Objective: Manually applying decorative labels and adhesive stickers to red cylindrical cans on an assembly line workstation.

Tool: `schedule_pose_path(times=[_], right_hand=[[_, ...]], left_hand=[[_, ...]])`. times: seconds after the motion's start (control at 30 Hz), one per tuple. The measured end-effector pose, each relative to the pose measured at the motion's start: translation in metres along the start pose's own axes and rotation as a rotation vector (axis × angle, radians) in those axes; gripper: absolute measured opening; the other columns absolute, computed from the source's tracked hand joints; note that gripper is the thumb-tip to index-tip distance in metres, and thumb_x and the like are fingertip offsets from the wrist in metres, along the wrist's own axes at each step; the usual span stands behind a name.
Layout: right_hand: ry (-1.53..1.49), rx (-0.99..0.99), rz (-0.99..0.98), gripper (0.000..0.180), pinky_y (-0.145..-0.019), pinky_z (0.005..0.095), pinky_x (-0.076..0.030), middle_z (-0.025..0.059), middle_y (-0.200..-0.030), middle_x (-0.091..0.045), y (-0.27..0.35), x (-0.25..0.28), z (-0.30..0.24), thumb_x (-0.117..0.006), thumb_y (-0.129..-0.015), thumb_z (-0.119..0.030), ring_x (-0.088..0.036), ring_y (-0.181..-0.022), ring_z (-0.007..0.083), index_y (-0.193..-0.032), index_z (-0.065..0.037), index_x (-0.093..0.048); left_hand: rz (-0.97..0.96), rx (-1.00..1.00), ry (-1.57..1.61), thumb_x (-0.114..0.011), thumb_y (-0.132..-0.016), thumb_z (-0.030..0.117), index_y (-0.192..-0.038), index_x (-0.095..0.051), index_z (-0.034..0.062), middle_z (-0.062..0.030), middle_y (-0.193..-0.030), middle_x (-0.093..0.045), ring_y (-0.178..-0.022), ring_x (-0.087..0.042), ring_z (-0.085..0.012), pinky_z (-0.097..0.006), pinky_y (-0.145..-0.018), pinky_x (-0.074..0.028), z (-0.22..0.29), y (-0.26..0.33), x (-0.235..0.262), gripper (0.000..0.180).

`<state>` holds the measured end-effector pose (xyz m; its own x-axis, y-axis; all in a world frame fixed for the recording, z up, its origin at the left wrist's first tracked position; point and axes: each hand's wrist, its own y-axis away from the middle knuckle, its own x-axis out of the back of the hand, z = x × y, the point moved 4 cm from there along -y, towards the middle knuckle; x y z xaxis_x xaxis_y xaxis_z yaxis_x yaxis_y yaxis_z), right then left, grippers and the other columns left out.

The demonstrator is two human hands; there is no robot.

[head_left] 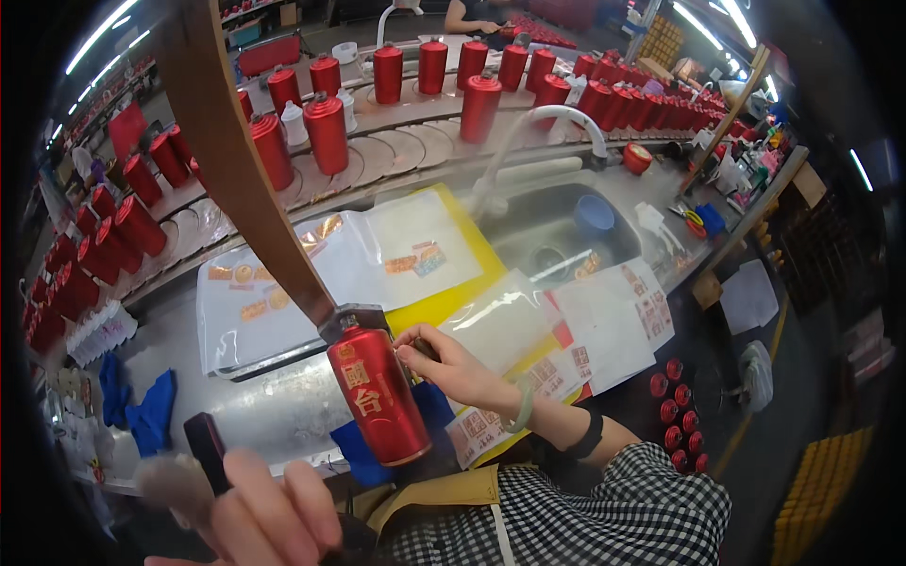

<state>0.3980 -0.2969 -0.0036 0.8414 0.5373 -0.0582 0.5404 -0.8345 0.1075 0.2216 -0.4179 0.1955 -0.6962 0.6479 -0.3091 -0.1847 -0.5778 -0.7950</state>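
Note:
A red bottle (379, 401) with gold lettering leans at the front edge of the bench, over blue cloth (362, 455). Its neck meets a dark bracket (353, 319) at the lower end of a wooden post. Beside its shoulder, my right hand (455, 366) is closed on a small dark object (425, 349), partly hidden by the fingers; fingertips come close to the bottle, though contact is unclear. Low on the left and very near, my left hand (269, 514) is blurred, its fingers curled. A dark bar-shaped thing (206, 451) sticks out between its thumb and fingers.
Sticker sheets (377, 245) lie on a yellow board (479, 241). Behind are a sink (557, 226) with a white faucet (566, 115) and a curved conveyor (396, 146) carrying many red bottles. The wooden post (226, 141) crosses the left side. Another person (477, 17) works far back.

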Motion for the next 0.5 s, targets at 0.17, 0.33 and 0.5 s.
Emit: schedule_pose_path(times=[0.17,0.33,0.5], right_hand=[[-0.031,-0.071,-0.009,0.022,-0.083,0.0261,-0.050,0.0009,-0.099,-0.064,-0.007,0.003,0.015,-0.064,-0.104,-0.022,-0.058,-0.091,0.0079,-0.115,-0.003,-0.062],[-0.128,-0.098,-0.024,0.020,-0.079,0.0261,-0.050,0.0016,-0.098,-0.065,-0.007,0.006,0.000,-0.066,-0.102,-0.017,-0.059,-0.090,0.0079,-0.113,-0.001,-0.063],[-0.140,-0.147,-0.054,0.023,-0.078,0.0255,-0.049,0.0008,-0.099,-0.063,-0.010,0.004,-0.007,-0.069,-0.099,-0.017,-0.057,-0.088,0.0075,-0.115,-0.001,-0.062]], left_hand=[[0.747,0.165,-0.255,-0.052,-0.106,0.049,-0.162,-0.021,-0.0006,-0.0146,-0.137,-0.059,-0.117,-0.053,-0.0213,-0.035,-0.102,-0.040,-0.042,0.056,0.052,0.081],[0.935,0.581,-0.750,-0.057,-0.104,0.015,-0.158,-0.033,0.0023,-0.0176,-0.159,-0.041,-0.144,-0.041,-0.0286,-0.044,-0.121,-0.030,-0.085,0.109,0.090,0.061],[0.949,0.764,-0.715,-0.074,-0.094,0.013,-0.161,-0.020,0.0002,-0.0220,-0.161,-0.032,-0.147,-0.038,-0.0330,-0.047,-0.120,-0.034,-0.114,0.131,0.089,0.087]])
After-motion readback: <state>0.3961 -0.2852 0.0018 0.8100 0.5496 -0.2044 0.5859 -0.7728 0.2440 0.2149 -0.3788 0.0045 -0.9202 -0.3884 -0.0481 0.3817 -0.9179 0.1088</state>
